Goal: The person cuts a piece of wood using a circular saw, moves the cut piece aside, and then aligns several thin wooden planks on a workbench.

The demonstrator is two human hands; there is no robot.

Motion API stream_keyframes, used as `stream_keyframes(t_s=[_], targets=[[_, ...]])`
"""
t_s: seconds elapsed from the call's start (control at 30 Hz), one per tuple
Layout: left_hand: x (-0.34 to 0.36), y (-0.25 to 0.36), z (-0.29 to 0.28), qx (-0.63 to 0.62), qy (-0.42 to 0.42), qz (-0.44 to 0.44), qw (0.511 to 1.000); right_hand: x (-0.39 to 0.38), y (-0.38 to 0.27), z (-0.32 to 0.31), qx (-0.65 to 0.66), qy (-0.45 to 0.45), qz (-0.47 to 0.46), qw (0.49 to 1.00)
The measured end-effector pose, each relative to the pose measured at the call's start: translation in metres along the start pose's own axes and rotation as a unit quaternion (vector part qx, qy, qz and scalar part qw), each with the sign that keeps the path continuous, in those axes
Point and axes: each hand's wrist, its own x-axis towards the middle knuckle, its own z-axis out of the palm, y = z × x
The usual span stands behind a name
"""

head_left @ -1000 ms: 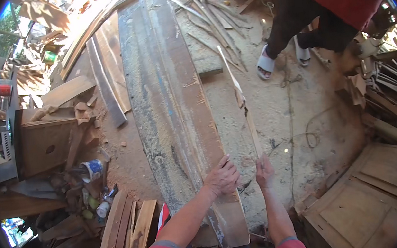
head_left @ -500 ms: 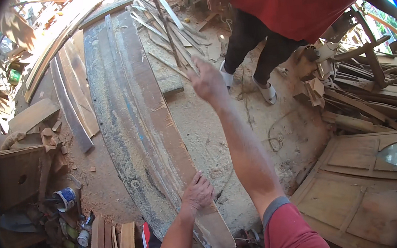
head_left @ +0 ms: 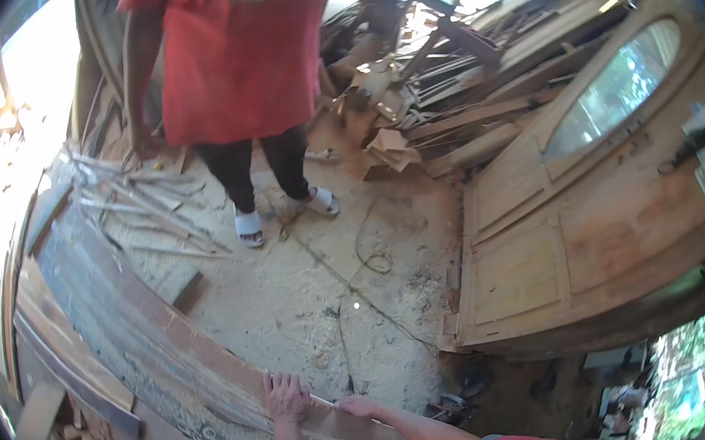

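Observation:
A long wooden board (head_left: 197,346) lies on a dusty, weathered plank bench (head_left: 125,320) running from the far left toward me. My left hand (head_left: 286,399) rests on the board, its fingers curled over the right-hand edge. Just right of it, my right hand (head_left: 359,406) is closed around one end of a thin pale stick (head_left: 323,401). The stick lies along the board's edge, between my two hands; its exact kind is too small to make out.
Across the floor stands a person in a red shirt (head_left: 248,67) and white sandals. Thin wood strips (head_left: 152,212) lie in a heap at the bench's far end. A cord (head_left: 323,262) crosses the sawdust-covered floor. At right lies a panelled wooden door (head_left: 540,259) with an oval pane.
My view has swung to the right. My right hand has come back from its outstretched reach to the board's near edge, beside my left hand, which still grips the board.

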Motion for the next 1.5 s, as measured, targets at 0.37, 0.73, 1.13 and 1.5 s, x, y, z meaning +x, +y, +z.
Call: stream_keyframes(t_s=[0.37, 0.73, 1.13, 1.5], targets=[[-0.067, -0.039, -0.045, 0.109, 0.012, -0.062, 0.992, -0.061, -0.085, -0.015, -0.061, 0.009, -0.015, 0.998], [-0.085, -0.067, -0.051, -0.209, 0.035, -0.209, 0.955, -0.241, -0.131, -0.065, -0.252, 0.194, -0.054, 0.946], [-0.118, 0.009, -0.136, -0.723, 0.164, -0.401, 0.538, -0.326, -0.193, 0.117, -0.414, 0.289, -0.085, 0.859], [-0.236, -0.012, -0.199, -0.856, 0.034, -0.41, 0.313, -0.414, -0.231, 0.2, -0.225, 0.361, 0.072, 0.902]])
